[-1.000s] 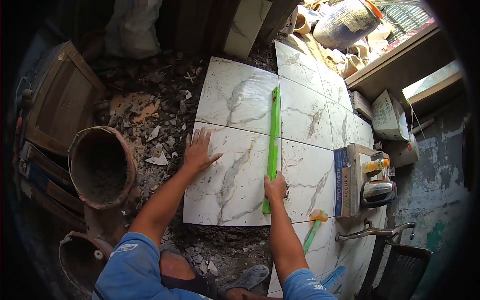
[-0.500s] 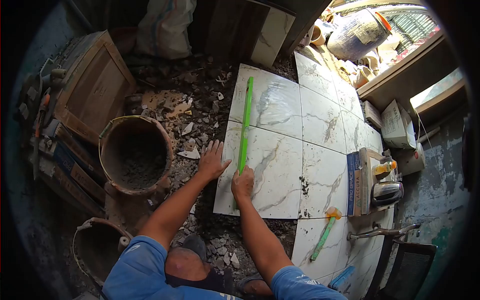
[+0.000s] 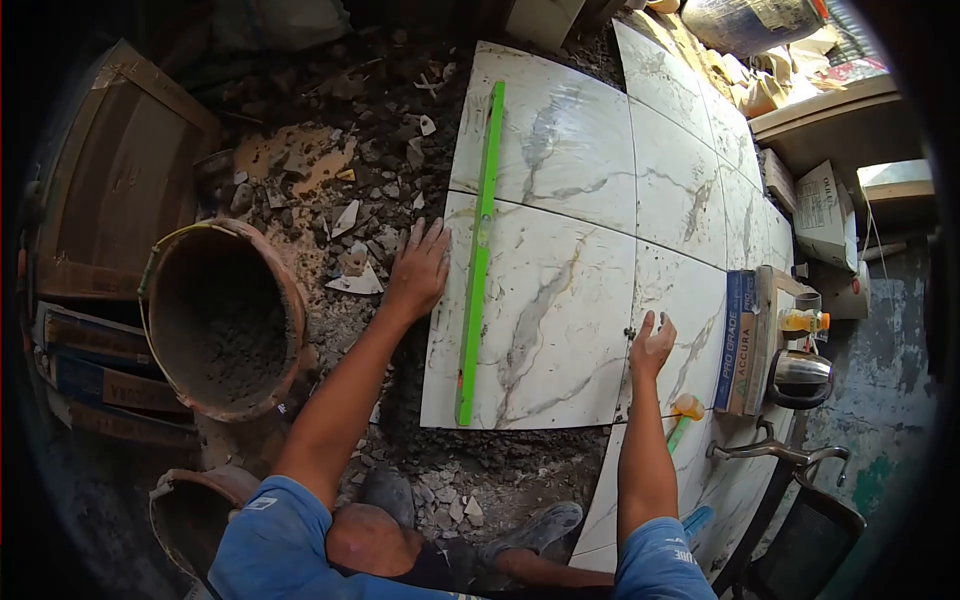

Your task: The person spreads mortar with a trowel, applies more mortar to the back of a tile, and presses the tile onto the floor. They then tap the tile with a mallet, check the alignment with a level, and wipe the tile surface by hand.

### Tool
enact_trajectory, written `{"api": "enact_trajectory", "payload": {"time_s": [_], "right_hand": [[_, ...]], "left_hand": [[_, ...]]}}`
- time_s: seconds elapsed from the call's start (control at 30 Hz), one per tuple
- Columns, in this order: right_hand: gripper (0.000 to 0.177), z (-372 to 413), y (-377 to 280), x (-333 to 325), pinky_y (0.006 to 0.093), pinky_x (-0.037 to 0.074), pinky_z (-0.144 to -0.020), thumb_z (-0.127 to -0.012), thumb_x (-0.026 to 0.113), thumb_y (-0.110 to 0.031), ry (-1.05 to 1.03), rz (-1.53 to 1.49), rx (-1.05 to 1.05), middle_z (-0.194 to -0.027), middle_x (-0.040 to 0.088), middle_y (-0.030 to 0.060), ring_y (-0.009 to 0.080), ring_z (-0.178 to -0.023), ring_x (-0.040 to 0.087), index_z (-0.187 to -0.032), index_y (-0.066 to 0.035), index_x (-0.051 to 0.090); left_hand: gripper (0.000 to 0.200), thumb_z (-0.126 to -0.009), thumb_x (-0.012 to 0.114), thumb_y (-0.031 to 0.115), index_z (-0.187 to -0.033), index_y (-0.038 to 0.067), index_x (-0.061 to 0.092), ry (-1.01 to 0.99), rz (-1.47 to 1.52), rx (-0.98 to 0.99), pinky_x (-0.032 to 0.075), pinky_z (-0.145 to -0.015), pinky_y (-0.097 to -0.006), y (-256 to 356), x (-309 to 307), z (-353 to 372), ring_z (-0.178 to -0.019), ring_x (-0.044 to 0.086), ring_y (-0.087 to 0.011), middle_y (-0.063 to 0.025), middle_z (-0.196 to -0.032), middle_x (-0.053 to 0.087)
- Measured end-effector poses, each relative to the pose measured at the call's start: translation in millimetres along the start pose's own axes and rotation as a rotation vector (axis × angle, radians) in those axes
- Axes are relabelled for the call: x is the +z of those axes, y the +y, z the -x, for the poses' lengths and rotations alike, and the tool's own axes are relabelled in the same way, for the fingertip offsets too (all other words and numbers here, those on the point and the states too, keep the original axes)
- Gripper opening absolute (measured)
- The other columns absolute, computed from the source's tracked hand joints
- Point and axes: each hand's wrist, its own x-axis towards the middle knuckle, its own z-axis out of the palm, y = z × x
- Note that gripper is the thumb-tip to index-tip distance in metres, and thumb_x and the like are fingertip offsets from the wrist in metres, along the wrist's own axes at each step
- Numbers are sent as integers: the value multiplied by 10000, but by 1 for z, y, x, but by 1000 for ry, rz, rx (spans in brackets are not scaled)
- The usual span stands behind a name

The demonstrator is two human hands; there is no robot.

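Note:
A long green spirit level (image 3: 475, 310) lies lengthwise across two white marbled floor tiles (image 3: 570, 330), near their left side. My left hand (image 3: 418, 268) rests at the left edge of the nearer tile, fingers stretched out and holding nothing. Over to the right, my right hand (image 3: 652, 345) hovers by the joint with the neighbouring tile, empty, its fingers apart. Just below that hand, a mallet with a yellow-orange head (image 3: 689, 405) and green handle lies partly behind my right forearm.
Left of the tiles, rubble (image 3: 350, 230) and broken pieces cover the ground. A bucket of mortar (image 3: 290, 330) stands there, with another bucket (image 3: 190, 510) nearer me. On the right, a tile box (image 3: 738, 340) carries a bottle (image 3: 803, 321) beside a metal-framed chair (image 3: 810, 530).
My right hand has let go of the spirit level and moved right across the tile. My left hand stays at the tile's left edge. The camera view has tilted down.

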Motion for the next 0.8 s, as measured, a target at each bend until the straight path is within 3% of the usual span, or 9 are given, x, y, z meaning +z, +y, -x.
{"api": "enact_trajectory", "payload": {"time_s": [0.1,0.17,0.2,0.27,0.33,0.5,0.8], "right_hand": [[560,-54,53,22,421,385,-1020,-971,482,-429,8,78,-105,-1168,570,263,401,-1113,527,-1206,75,555],[542,-76,81,47,474,358,-1040,-972,451,-471,-210,217,-183,-1269,534,186,378,-1197,473,-1289,-40,537],[542,-72,71,49,474,358,-1040,-972,451,-471,-234,212,-174,-1269,534,186,378,-1197,473,-1289,-40,537],[448,-69,21,37,540,312,-1045,-970,458,-464,-239,333,207,-1403,425,93,334,-1323,344,-1314,-187,528],[427,-66,50,56,586,289,-1030,-971,445,-486,-169,356,203,-1441,364,31,313,-1348,292,-1333,-268,502],[478,-65,56,60,573,212,-1061,-973,428,-511,-165,302,202,-1436,353,31,299,-1370,217,-1340,-212,492],[522,-65,61,63,570,196,-1067,-969,400,-547,-149,319,187,-1422,349,24,299,-1361,216,-1345,-197,491]], "left_hand": [[479,-934,506,254,-1377,74,465,104,-60,58,218,-1132,-538,-6,7,-13,-1390,300,-341,-122,-1464,405],[478,-928,520,256,-1371,80,476,89,-85,51,219,-1129,-543,-6,3,-15,-1387,308,-339,-117,-1453,422],[478,-922,534,258,-1365,86,486,95,-104,57,220,-1126,-547,-6,2,-17,-1384,316,-337,-112,-1443,439],[479,-913,552,262,-1358,93,498,83,-122,51,219,-1123,-550,-6,3,-18,-1382,324,-334,-107,-1435,451],[481,-904,569,266,-1351,99,509,69,-138,45,219,-1121,-554,-9,1,-18,-1379,332,-332,-103,-1427,464],[499,-881,604,266,-1347,108,522,44,-82,65,205,-1127,-549,-12,-2,-22,-1375,342,-334,-99,-1428,468],[499,-845,643,227,-1319,101,550,33,-44,67,163,-1146,-520,-14,-5,-25,-1386,335,-354,-107,-1423,484]]}}
